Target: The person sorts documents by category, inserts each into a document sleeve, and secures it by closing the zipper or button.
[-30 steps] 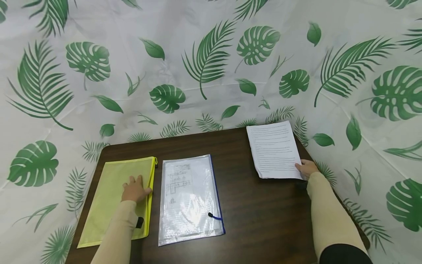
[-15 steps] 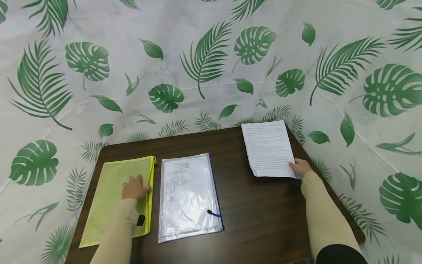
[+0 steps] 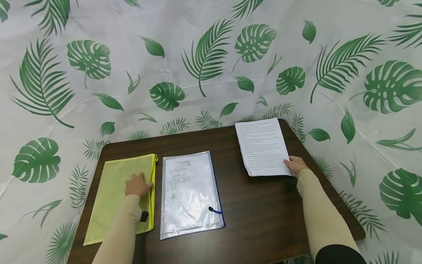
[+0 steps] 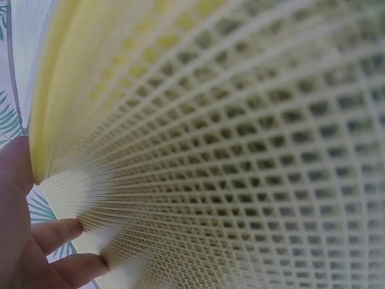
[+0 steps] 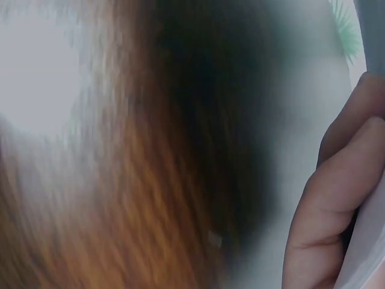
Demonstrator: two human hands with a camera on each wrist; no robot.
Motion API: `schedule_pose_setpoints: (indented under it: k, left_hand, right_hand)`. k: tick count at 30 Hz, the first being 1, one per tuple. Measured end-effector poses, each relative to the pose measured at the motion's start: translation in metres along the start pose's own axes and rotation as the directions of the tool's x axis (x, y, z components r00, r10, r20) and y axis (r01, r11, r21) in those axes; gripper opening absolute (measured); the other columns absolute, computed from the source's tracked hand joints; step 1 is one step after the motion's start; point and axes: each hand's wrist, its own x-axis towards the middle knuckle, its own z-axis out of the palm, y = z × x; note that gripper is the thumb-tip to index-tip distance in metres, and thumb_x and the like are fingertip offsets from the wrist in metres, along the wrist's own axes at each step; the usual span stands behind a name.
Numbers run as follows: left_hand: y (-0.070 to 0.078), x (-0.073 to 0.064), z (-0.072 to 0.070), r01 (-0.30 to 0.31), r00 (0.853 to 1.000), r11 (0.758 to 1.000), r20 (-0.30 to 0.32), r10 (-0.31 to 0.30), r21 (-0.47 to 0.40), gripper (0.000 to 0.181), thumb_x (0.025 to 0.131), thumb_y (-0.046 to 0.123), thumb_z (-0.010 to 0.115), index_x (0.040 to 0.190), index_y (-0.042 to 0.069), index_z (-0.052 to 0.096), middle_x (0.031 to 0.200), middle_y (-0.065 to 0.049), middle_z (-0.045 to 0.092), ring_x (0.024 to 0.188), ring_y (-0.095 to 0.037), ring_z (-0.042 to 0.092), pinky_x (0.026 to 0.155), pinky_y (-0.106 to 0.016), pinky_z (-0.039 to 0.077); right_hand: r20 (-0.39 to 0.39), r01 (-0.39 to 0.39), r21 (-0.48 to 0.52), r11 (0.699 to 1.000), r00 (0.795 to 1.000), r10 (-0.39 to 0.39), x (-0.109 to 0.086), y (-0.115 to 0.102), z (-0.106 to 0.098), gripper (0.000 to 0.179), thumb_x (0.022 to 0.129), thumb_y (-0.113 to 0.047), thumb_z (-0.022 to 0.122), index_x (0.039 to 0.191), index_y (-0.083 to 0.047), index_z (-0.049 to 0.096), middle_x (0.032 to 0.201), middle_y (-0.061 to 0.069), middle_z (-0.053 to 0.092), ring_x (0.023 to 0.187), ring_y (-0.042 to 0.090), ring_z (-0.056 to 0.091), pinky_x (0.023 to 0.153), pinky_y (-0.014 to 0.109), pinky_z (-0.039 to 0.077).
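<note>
A yellow mesh zipper pouch [image 3: 113,190] lies flat at the table's left. My left hand [image 3: 137,185] rests on it near its right edge, fingers spread. In the left wrist view the mesh [image 4: 240,162] fills most of the picture, with fingers [image 4: 57,235] against it. At the back right, my right hand [image 3: 298,165] pinches the lower right corner of a stack of white papers [image 3: 263,146] covered in lines of writing. Curled fingers [image 5: 328,223] show against the paper in the right wrist view. Between the hands lies a clear zipper pouch [image 3: 191,194] with a drawn sheet inside.
The dark brown wooden table [image 3: 257,216] has rounded corners. Behind it and on both sides hangs a white curtain [image 3: 211,62] printed with green leaves. The clear pouch has a blue zipper edge and a blue pull [image 3: 215,210] lying across its front.
My right hand has moved the stack of papers a little to the left, uncovering the table's back right corner. The left hand stays on the yellow pouch. The head view has shifted slightly.
</note>
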Motion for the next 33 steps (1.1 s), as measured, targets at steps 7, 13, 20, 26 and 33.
schedule_pose_setpoints:
  k: [7, 13, 20, 26, 33]
  left_hand:
    - [-0.005, -0.001, -0.002, 0.008, 1.0, 1.0, -0.004, -0.008, -0.017, 0.073, 0.091, 0.032, 0.062, 0.144, -0.012, 0.04, 0.133, -0.047, 0.038, 0.105, -0.062, 0.044, 0.077, -0.06, 0.048]
    - [-0.005, -0.002, -0.006, -0.009, 1.0, 1.0, -0.027, 0.009, -0.009, 0.072, 0.09, 0.031, 0.064, 0.142, -0.013, 0.043, 0.133, -0.048, 0.042, 0.108, -0.062, 0.048, 0.086, -0.061, 0.043]
    - [-0.002, -0.004, -0.008, -0.008, 1.0, 1.0, -0.028, 0.008, -0.014, 0.072, 0.09, 0.03, 0.065, 0.142, -0.014, 0.044, 0.132, -0.048, 0.044, 0.109, -0.063, 0.049, 0.09, -0.062, 0.042]
    - [-0.009, 0.006, -0.001, -0.052, 0.998, 0.998, -0.041, 0.053, 0.028, 0.072, 0.09, 0.033, 0.063, 0.141, -0.015, 0.045, 0.133, -0.049, 0.045, 0.113, -0.06, 0.054, 0.1, -0.066, 0.033]
    - [-0.014, 0.009, 0.001, -0.067, 0.996, 0.998, -0.051, 0.068, 0.016, 0.071, 0.089, 0.033, 0.064, 0.139, -0.015, 0.046, 0.127, -0.048, 0.048, 0.109, -0.059, 0.056, 0.097, -0.066, 0.034]
  right_hand:
    - [0.017, 0.038, 0.034, 0.999, 0.999, -0.038, -0.002, -0.016, 0.027, 0.057, 0.108, -0.017, 0.046, 0.151, 0.016, 0.028, 0.146, 0.032, 0.042, 0.119, 0.034, 0.049, 0.1, 0.045, 0.044]
    - [0.057, 0.047, 0.103, 0.994, 0.997, -0.053, -0.009, -0.03, 0.054, 0.056, 0.109, -0.015, 0.046, 0.152, 0.016, 0.027, 0.143, 0.031, 0.046, 0.112, 0.028, 0.055, 0.09, 0.036, 0.049]
    - [0.092, 0.039, 0.142, 0.989, 0.994, -0.052, -0.018, -0.04, 0.08, 0.055, 0.109, -0.015, 0.046, 0.151, 0.016, 0.029, 0.142, 0.03, 0.047, 0.111, 0.027, 0.056, 0.087, 0.035, 0.051]
    - [0.1, 0.044, 0.16, 0.986, 0.993, -0.06, -0.023, -0.041, 0.099, 0.053, 0.109, -0.014, 0.046, 0.15, 0.016, 0.032, 0.14, 0.029, 0.05, 0.108, 0.026, 0.058, 0.084, 0.034, 0.052]
    - [0.11, 0.073, 0.167, 0.983, 0.99, -0.093, -0.032, -0.044, 0.116, 0.051, 0.108, -0.012, 0.048, 0.147, 0.017, 0.035, 0.132, 0.027, 0.055, 0.101, 0.022, 0.06, 0.08, 0.03, 0.052]
